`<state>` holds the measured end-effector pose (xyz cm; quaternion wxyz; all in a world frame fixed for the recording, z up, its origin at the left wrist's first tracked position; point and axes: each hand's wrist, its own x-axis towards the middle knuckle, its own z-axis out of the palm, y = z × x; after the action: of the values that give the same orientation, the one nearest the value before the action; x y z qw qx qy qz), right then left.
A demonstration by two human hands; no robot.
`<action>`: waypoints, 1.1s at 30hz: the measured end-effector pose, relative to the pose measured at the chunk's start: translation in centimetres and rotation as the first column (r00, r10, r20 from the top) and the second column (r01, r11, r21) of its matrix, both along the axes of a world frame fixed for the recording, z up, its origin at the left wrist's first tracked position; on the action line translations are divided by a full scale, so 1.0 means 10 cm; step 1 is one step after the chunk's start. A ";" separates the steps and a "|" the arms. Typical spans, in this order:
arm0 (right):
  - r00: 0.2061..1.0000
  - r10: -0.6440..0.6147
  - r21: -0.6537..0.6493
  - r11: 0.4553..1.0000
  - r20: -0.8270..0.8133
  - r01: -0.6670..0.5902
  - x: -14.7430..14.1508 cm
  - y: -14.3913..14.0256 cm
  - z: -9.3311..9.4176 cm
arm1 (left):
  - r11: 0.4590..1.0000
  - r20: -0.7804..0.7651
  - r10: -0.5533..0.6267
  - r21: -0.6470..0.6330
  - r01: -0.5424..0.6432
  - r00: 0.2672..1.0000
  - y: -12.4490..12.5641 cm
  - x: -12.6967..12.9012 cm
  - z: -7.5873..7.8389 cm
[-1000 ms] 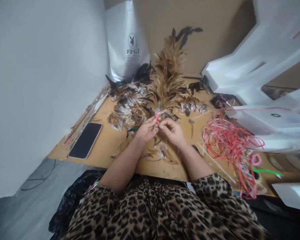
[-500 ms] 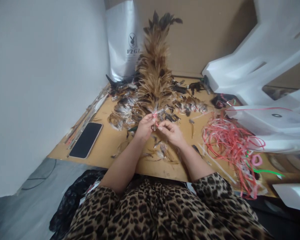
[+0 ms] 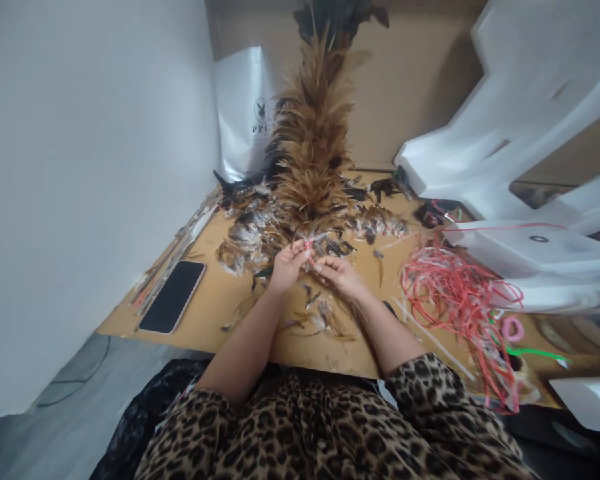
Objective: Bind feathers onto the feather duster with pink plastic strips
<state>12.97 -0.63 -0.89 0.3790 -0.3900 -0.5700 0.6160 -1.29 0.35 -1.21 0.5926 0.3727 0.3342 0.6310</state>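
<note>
The top edge cuts off the dark tips (image 3: 325, 19) of the feather bundle (image 3: 314, 143), which hides some lettering (image 3: 261, 129) on the white bag (image 3: 241, 100). The left hand (image 3: 286, 268) partly covers the red ribbon (image 3: 309, 245). The right edge crops the white packaging (image 3: 540, 87).

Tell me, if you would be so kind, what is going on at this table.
A person in a leopard-print top holds a tall brown-and-black feather bundle upright by its base in the left hand. The right hand pinches a red strip at that base. Loose feathers lie around it on the table, with a tangle of red strips to the right and a smartphone to the left.
</note>
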 end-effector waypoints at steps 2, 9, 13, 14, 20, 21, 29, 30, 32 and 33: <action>0.998 -0.064 0.006 0.998 0.022 0.064 0.01 0.03 -0.01 | 0.999 -0.036 0.036 0.017 -0.036 0.999 -0.01 0.01 0.01; 0.979 -0.202 0.070 0.977 -0.005 0.202 -0.05 0.03 0.02 | 0.990 -0.086 0.118 0.093 -0.110 0.989 -0.06 0.09 0.04; 0.991 -0.118 0.076 0.991 0.067 0.113 -0.04 0.01 0.01 | 0.994 -0.083 0.091 0.071 -0.085 0.992 -0.04 0.07 0.02; 0.991 -0.115 0.072 0.991 0.076 0.109 -0.04 0.01 0.01 | 0.995 -0.078 0.085 0.058 -0.081 0.993 -0.04 0.06 0.01; 0.982 -0.163 0.174 0.974 0.093 0.145 -0.03 0.04 -0.01 | 0.996 -0.062 0.088 0.015 -0.087 0.994 0.00 0.04 -0.03; 0.979 -0.187 0.207 0.964 0.086 0.166 -0.03 0.04 -0.02 | 0.996 -0.065 0.094 0.016 -0.093 0.993 0.00 0.04 -0.03; 0.936 -0.339 0.427 0.864 0.099 0.267 -0.05 0.03 -0.10 | 0.999 -0.059 0.016 -0.026 -0.018 0.998 0.02 0.07 -0.07; 0.930 -0.353 0.438 0.856 0.105 0.275 -0.06 0.02 -0.10 | 0.999 -0.049 -0.011 -0.036 0.009 0.999 0.02 0.07 -0.07; 0.920 -0.377 0.435 0.850 0.108 0.297 -0.07 0.00 -0.10 | 0.997 -0.035 -0.055 -0.054 0.054 0.998 0.02 0.06 -0.07; 0.917 -0.384 0.423 0.852 0.103 0.310 -0.08 -0.01 -0.10 | 0.995 -0.039 -0.075 -0.065 0.073 0.996 0.02 0.06 -0.08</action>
<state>12.16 -0.74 -1.85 0.5014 -0.4564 -0.6354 0.3695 -0.70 0.51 -1.97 0.6201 0.3788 0.3525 0.5897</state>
